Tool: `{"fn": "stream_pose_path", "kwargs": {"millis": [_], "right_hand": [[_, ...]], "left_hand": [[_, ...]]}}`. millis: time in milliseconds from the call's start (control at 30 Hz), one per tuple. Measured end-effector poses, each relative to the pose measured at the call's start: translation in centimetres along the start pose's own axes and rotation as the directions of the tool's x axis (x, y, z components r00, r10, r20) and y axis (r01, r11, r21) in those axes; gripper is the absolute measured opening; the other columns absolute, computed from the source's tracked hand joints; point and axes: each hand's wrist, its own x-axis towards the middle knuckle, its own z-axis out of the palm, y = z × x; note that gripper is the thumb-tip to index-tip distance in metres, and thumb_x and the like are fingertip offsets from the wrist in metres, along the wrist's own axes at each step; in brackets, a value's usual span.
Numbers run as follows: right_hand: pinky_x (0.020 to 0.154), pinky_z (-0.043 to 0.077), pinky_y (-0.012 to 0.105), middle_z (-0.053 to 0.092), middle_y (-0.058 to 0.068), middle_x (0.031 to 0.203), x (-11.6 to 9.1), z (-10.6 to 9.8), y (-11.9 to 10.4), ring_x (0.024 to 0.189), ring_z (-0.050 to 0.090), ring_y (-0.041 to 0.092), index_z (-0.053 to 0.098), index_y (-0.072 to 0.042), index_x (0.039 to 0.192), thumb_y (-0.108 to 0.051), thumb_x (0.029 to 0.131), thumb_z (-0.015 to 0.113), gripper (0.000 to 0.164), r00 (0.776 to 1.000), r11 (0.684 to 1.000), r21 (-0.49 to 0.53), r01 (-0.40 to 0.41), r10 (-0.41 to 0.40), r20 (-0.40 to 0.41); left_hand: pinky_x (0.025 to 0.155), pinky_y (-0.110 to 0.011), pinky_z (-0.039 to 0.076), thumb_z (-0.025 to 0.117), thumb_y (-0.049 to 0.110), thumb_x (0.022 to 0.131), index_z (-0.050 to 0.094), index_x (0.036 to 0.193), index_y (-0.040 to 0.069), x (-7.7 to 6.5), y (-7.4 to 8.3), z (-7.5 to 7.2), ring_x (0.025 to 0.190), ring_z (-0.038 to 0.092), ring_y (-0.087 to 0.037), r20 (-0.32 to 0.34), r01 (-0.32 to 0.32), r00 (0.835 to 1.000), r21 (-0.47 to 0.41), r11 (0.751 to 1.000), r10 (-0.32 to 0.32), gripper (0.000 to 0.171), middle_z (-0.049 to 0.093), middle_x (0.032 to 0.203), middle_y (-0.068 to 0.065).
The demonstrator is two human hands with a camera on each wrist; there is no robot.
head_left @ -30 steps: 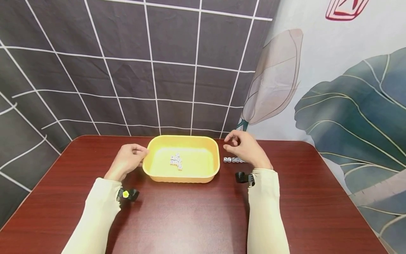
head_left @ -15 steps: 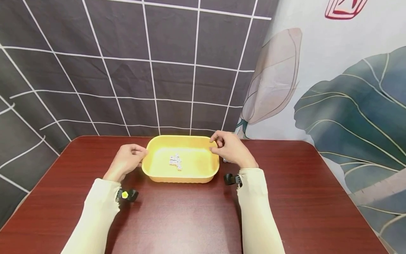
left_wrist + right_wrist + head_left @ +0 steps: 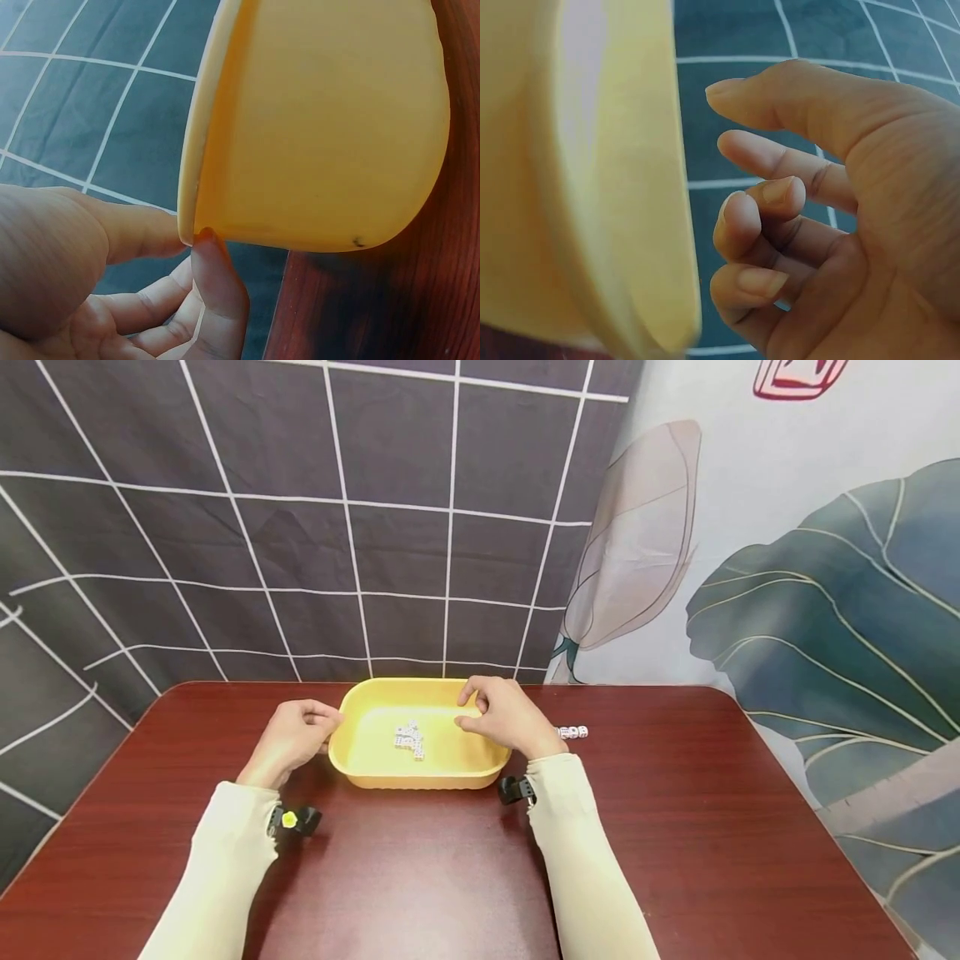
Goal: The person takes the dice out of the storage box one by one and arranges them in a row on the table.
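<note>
A yellow plastic basin (image 3: 420,782) stands on the table, with a small cluster of white dice (image 3: 408,741) on its floor. At its left end my left hand (image 3: 288,739) pinches the rim; the left wrist view shows thumb and index finger (image 3: 219,277) on either side of the lip. Over the basin's right part hovers my right hand (image 3: 510,718), holding nothing, thumb and index finger apart. In the right wrist view its other fingers (image 3: 739,221) are loosely bent beside the basin wall (image 3: 630,187). A row of dice (image 3: 573,732) lies right of the basin, partly hidden by the right hand.
The dark red wooden table (image 3: 420,877) reaches back to a black cloth with white grid lines (image 3: 397,552). A pale cloth with a leaf print (image 3: 825,593) hangs at the right. Both wrists wear small black cameras (image 3: 302,820).
My right hand has moved left from above the dice row to over the basin, uncovering the row's right end. My left hand keeps its hold on the rim.
</note>
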Motion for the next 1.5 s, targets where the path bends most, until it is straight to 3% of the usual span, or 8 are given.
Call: {"fn": "stream_pose_path", "kwargs": {"millis": [433,800,967,1233,1500], "right_hand": [[0.057,0.034,0.02,0.046,-0.003,0.066,1.2,3.1,-0.5,0.061,0.043,0.009,0.069,-0.007,0.094,-0.014,0.082,0.08,0.017,0.994,0.998,-0.034,0.048,-0.045,0.103],[0.071,0.049,0.025,0.069,-0.002,0.083,1.5,6.4,-0.4,0.072,0.055,0.012,0.071,-0.014,0.084,-0.026,0.077,0.088,0.022,0.987,0.995,-0.1,0.01,0.006,0.159],[0.072,0.05,0.026,0.073,-0.001,0.089,1.7,7.0,-0.6,0.075,0.057,0.012,0.072,-0.013,0.084,-0.027,0.077,0.088,0.022,0.987,0.994,-0.107,0.027,-0.01,0.161],[0.061,0.043,0.023,0.065,-0.004,0.074,1.7,7.2,-0.9,0.066,0.051,0.011,0.071,-0.014,0.077,-0.018,0.08,0.083,0.013,0.983,0.992,-0.11,0.057,-0.036,0.179],[0.067,0.049,0.026,0.069,-0.003,0.08,1.6,6.9,-0.8,0.069,0.057,0.013,0.072,-0.014,0.082,-0.017,0.079,0.081,0.01,0.988,0.988,-0.148,0.038,-0.014,0.155]], "left_hand": [[0.067,-0.021,0.058,0.057,0.015,0.1,0.065,0.121,-0.01,0.5,0.3,0.0,0.075,0.065,-0.012,-0.011,-0.018,1.0,0.004,1.0,0.018,0.033,0.07,0.105,-0.021],[0.068,-0.021,0.059,0.057,0.014,0.1,0.064,0.121,-0.01,0.1,0.0,0.2,0.074,0.065,-0.011,-0.012,0.006,1.0,-0.003,1.0,-0.006,0.033,0.069,0.105,-0.021],[0.068,-0.022,0.059,0.058,0.014,0.1,0.064,0.12,-0.01,0.1,0.0,0.1,0.074,0.065,-0.011,-0.012,0.002,1.0,-0.008,1.0,-0.003,0.033,0.069,0.104,-0.021],[0.068,-0.022,0.06,0.057,0.014,0.1,0.064,0.121,-0.011,0.0,-0.3,0.2,0.074,0.067,-0.011,-0.007,0.012,1.0,-0.019,1.0,-0.013,0.033,0.07,0.104,-0.02],[0.068,-0.022,0.06,0.057,0.013,0.1,0.064,0.12,-0.011,0.0,-0.2,0.1,0.075,0.067,-0.012,-0.01,0.005,1.0,-0.022,1.0,-0.005,0.032,0.07,0.103,-0.021]]}}
